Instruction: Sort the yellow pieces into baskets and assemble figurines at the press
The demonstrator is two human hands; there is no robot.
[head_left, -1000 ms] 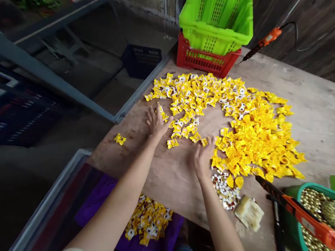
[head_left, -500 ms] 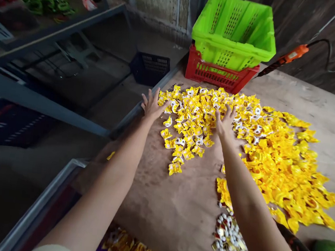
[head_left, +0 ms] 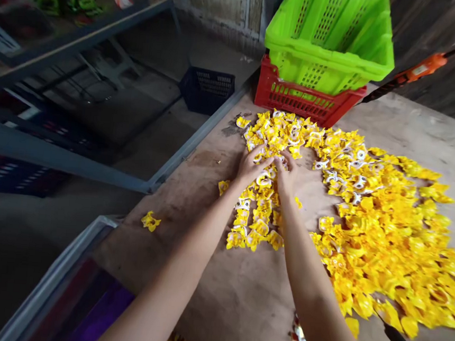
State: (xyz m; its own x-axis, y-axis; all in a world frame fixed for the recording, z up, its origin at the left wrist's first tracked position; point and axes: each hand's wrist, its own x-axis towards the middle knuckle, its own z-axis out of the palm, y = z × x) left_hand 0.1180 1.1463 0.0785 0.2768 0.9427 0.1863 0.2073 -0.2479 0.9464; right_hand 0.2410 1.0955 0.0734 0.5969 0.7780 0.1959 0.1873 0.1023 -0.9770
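Left hand (head_left: 249,167) and right hand (head_left: 286,176), apart earlier, reach close together over yellow pieces (head_left: 261,227). I cannot tell either grip's state.

We have our left fingers (head_left: 256,151) and right fingers (head_left: 291,161) close together over the yellow pieces (head_left: 260,227), some of which show white parts. The left ones are parted; whether the right ones pinch a piece, we cannot tell. Short rows of pieces lie on our near side of the fingers, on the counter (head_left: 219,308). To their right spreads a large yellow heap (head_left: 396,243), and well to their left and nearer us lies a lone yellow piece (head_left: 151,221). Beyond the fingers we see a green crate (head_left: 328,60) set in a red crate (head_left: 309,100), with an orange-handled tool (head_left: 423,67) to the right. Far left of them is a dark blue basket (head_left: 206,90).
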